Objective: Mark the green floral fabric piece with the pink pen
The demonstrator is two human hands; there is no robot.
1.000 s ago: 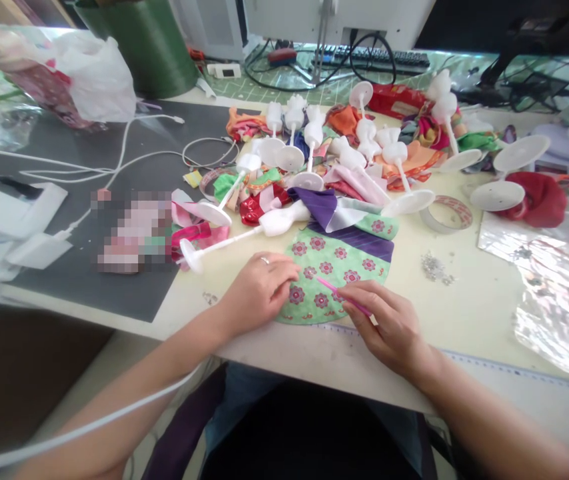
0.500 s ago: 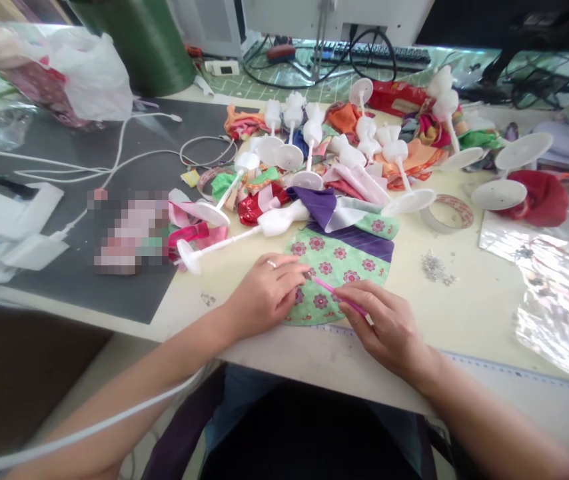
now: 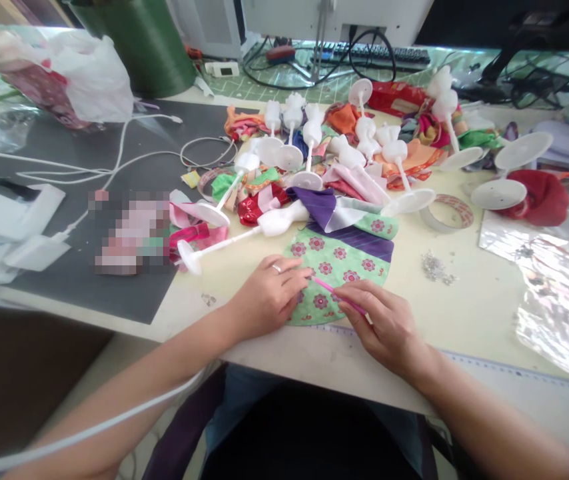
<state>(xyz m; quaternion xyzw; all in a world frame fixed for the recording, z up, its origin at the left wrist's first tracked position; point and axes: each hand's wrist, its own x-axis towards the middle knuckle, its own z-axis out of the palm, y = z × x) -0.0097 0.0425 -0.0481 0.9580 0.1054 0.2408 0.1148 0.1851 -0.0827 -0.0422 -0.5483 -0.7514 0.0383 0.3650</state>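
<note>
A green cloth with pink flowers (image 3: 339, 267) and a purple striped band lies flat near the table's front edge. My left hand (image 3: 270, 293), with a ring on one finger, rests on the cloth's left side, fingers stretched out to the right and slightly apart. A thin pink stick (image 3: 324, 285) is pinched in my right hand (image 3: 382, 320), its tip on the cloth close to my left fingertips. Above the cloth lies a white mannequin form (image 3: 279, 221) on a stand, touching the purple fabric (image 3: 320, 203). Small shiny pieces (image 3: 437, 267) are heaped to the right.
Several white mannequin stands and colourful fabrics crowd the table's back. A tape roll (image 3: 447, 215) stands right of the cloth, near clear plastic packaging (image 3: 554, 300). White cables (image 3: 114, 167) cross the dark mat (image 3: 139, 293) at left. A ruler (image 3: 509, 373) lies along the front edge.
My left hand has shifted slightly, its fingers a little further right on the cloth. The right hand and the pink stick look almost unchanged.
</note>
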